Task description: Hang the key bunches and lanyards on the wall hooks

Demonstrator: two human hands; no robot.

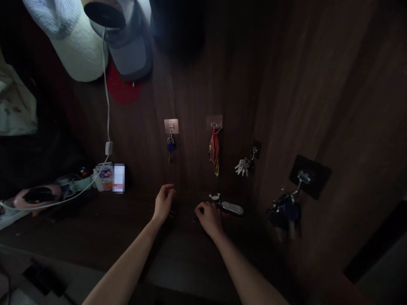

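Note:
Over the dark wooden shelf (127,231), my left hand (163,204) has its fingers loosely bent, with a gap between thumb and fingertips and nothing visible in them. A thin shiny object (172,214) lies just beside its wrist. My right hand (209,217) is curled down at the shelf, fingers closed; a small dark bit shows at the fingertips, too dim to name. Touching or close behind that hand is a silver-grey remote-like object (232,208), with a small white figure-like charm (215,197) next to it.
On the back wall hang a blue key bunch (171,145), red and yellow cords (215,148) and silver keys (243,166). Dark keys (286,212) hang from the right wall. Caps (130,55) and a white cable (107,93) hang upper left. A pink ring-shaped object (23,197) and small boxes (104,176) stand left.

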